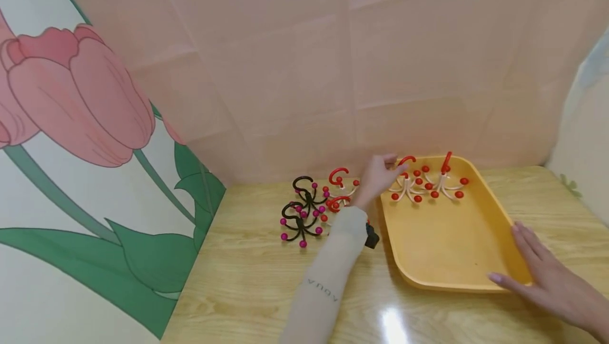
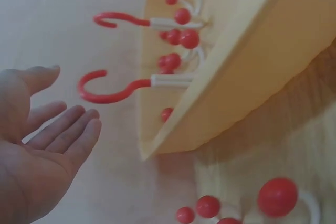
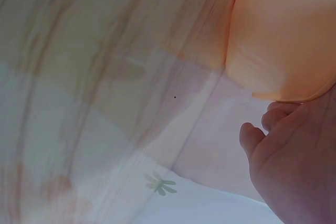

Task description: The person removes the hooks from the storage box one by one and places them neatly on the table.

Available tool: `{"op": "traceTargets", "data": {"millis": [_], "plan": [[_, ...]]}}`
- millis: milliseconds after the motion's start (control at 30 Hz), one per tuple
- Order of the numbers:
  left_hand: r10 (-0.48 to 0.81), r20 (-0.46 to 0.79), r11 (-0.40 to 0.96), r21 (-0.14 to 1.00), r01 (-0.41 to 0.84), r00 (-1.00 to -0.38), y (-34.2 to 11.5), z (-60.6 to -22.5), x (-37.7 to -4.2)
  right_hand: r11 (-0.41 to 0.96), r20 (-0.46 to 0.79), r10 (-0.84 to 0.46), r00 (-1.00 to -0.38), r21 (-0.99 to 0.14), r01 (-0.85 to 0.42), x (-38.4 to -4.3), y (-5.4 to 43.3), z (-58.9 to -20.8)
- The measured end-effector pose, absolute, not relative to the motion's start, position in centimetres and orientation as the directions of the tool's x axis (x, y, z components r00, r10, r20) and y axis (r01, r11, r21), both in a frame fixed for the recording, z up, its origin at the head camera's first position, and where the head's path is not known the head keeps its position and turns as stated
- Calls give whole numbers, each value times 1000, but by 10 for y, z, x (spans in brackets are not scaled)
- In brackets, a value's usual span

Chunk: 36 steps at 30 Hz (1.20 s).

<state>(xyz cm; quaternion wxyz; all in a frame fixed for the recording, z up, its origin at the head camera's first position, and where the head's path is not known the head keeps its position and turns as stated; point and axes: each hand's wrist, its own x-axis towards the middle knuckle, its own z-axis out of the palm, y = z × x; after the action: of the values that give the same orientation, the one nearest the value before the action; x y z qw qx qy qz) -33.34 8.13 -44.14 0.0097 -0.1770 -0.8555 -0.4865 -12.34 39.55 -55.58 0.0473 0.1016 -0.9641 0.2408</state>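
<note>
My left hand (image 1: 379, 177) hovers over the far left corner of the yellow tray (image 1: 442, 251), its fingers loosely bent. In the left wrist view, a gap separates that hand from the red hook of a white claw-shaped hanger (image 2: 170, 81) with red ball tips. This hanger stands hook up in the tray beside a second red-and-white hanger (image 1: 443, 183). My right hand (image 1: 552, 275) rests against the tray's near right corner, fingers along the right rim and thumb over the near edge. Part of the right fingers is hidden in the right wrist view.
Left of the tray, two black hangers (image 1: 301, 223) with magenta balls stand on the wooden table (image 1: 228, 291). More red-and-white hangers (image 1: 340, 188) are beside them, partly behind my left forearm. A pink cloth backdrop (image 1: 285, 80) rises behind the table.
</note>
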Motion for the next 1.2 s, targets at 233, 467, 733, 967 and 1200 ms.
{"op": "traceTargets", "data": {"millis": [233, 467, 733, 967, 1200], "plan": [[226, 181, 430, 863, 265, -957, 95, -454, -335, 860, 149, -171, -974, -461, -222, -123, 394, -553], [184, 193, 438, 862, 256, -964, 105, -464, -334, 860, 125, -160, -979, -469, -200, -124, 396, -553], [140, 222, 484, 835, 262, -965, 110, -471, -338, 856, 109, -158, -981, -481, -191, -125, 396, -554], [107, 219, 528, 814, 242, -970, 114, -472, -339, 849, 125, -160, -979, -489, -201, -124, 397, -556], [108, 177, 455, 866, 207, -978, 110, -474, -336, 843, 124, -167, -978, -496, -207, -123, 396, -555]]}}
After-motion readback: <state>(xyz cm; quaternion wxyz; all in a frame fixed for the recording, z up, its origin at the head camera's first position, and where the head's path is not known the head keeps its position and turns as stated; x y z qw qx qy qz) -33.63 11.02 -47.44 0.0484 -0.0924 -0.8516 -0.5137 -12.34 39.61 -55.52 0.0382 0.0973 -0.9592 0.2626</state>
